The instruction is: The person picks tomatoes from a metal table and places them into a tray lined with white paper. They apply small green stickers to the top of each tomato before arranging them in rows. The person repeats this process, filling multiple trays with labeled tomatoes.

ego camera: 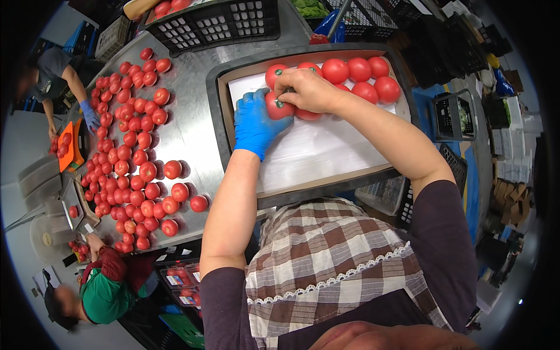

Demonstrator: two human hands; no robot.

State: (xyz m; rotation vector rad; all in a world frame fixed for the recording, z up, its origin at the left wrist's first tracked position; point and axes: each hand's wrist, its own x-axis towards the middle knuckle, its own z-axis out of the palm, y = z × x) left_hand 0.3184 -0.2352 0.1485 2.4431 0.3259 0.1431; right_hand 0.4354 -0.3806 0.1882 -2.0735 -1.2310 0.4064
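My left hand [258, 122], in a blue glove, grips the side of a red tomato [280, 110] at the left end of the nearer row. Bare and with bent fingers, my right hand [305, 89] touches the top of that tomato beside a small dark green sticker [279, 104]. Whether its fingertips pinch anything is hidden. Several more tomatoes [335, 71] stand in two rows along the far side of a cardboard tray [245, 78]. White paper [323, 148] lines this tray, which sits inside a black crate [213, 100].
Many loose tomatoes [127, 175] cover the left part of the steel table [192, 83]. A black crate of tomatoes [214, 26] stands at the back. Two co-workers [52, 74] are at the left, one with a gloved hand [89, 116] near the tomatoes. Packed punnets [181, 278] stand lower left.
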